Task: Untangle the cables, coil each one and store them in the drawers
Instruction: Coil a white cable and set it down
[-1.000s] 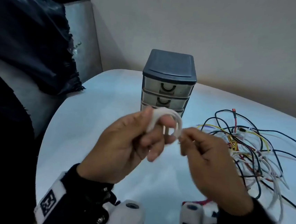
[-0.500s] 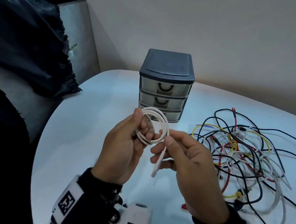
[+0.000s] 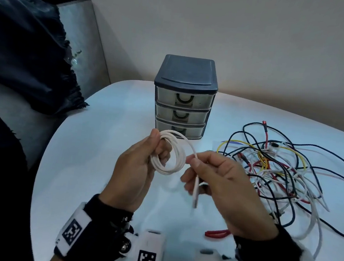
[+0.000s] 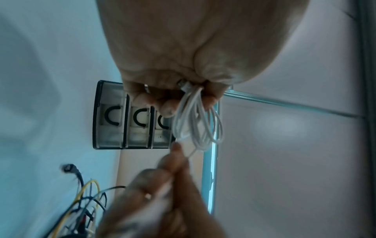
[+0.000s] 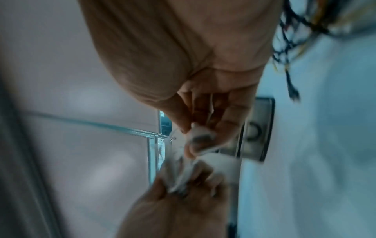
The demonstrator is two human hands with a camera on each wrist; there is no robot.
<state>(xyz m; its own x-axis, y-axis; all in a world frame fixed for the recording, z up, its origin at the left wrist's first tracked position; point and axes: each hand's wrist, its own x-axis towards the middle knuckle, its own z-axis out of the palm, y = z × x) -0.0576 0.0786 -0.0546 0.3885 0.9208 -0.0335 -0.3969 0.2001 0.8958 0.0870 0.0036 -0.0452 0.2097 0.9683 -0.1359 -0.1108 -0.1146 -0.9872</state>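
A white cable (image 3: 178,155) is wound into a small coil (image 4: 198,122) that my left hand (image 3: 136,169) pinches between thumb and fingers, above the table. My right hand (image 3: 221,177) pinches the cable's loose end, whose plug (image 3: 196,192) hangs down from the fingers. A small dark three-drawer unit (image 3: 183,97) stands behind the hands with all drawers closed. The tangle of black, white, red and yellow cables (image 3: 278,168) lies on the table to the right. The right wrist view is blurred; it shows fingers (image 5: 205,128) on white cable.
The white round table (image 3: 94,144) ends at a curved edge on the left. A grey seat with dark cloth (image 3: 27,53) stands beyond it. A red cable piece (image 3: 217,233) lies near my right wrist. The wall is close behind the drawers.
The coil has grown by a loop and now sits flat in my left hand. My right hand moved down and right, now holding only the short tail with the plug.
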